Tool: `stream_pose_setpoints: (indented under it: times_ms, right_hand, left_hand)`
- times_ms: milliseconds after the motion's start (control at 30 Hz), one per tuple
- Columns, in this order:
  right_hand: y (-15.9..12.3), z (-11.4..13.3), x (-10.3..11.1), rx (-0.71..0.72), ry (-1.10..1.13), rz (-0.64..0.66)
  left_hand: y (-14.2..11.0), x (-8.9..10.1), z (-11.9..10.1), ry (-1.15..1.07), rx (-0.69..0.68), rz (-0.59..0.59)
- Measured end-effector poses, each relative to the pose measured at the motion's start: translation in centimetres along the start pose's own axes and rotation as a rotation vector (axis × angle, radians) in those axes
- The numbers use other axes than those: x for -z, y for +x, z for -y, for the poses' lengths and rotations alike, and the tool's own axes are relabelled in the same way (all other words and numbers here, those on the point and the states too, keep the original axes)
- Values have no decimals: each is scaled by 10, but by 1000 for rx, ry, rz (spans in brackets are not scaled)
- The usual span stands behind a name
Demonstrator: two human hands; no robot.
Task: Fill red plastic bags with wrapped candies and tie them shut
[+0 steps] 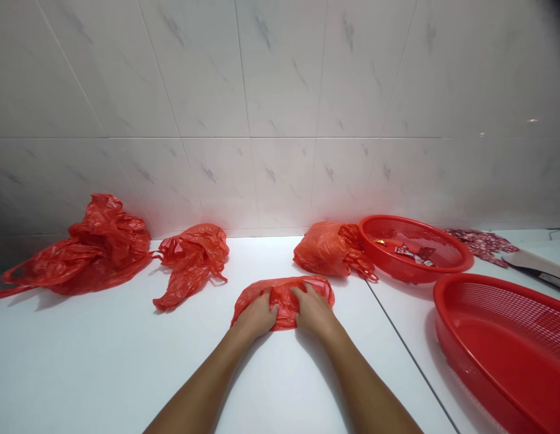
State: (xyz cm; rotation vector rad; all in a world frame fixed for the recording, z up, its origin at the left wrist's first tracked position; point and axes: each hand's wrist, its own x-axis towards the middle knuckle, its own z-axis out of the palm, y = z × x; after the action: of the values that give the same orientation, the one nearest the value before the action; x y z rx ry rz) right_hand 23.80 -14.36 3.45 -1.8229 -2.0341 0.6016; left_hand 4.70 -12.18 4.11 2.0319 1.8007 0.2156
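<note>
A flattened red plastic bag lies on the white counter straight in front of me. My left hand and my right hand both press down on it, fingers gathering the thin plastic toward the middle. Farther back, a large crumpled red bag and a smaller loose one lie to the left. A bunched orange-red bag sits beyond my right hand, against a basket.
A red mesh basket holding small wrappers stands at the back right. A larger red basket sits at the right edge. A red patterned cloth and a pale object lie beyond them. Marbled tiles form the back wall.
</note>
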Motion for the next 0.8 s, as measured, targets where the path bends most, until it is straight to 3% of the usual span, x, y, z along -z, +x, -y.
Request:
stream_pose_setpoints:
  times_ms: [200, 433, 533, 700, 800]
  right_hand:
    - [-6, -2, 7, 2, -57, 137]
    - [-7, 4, 21, 76, 55, -111]
    - [-5, 4, 22, 41, 121, -131]
    - [6, -6, 13, -193, 45, 125]
    - [12, -14, 10, -213, 12, 198]
  left_hand:
    - [1, 9, 2, 20, 14, -42]
    - [-3, 2, 3, -51, -97, 81]
    - [-4, -3, 5, -74, -104, 133]
    - [0, -6, 5, -104, -166, 177]
    - [4, -7, 2, -123, -216, 175]
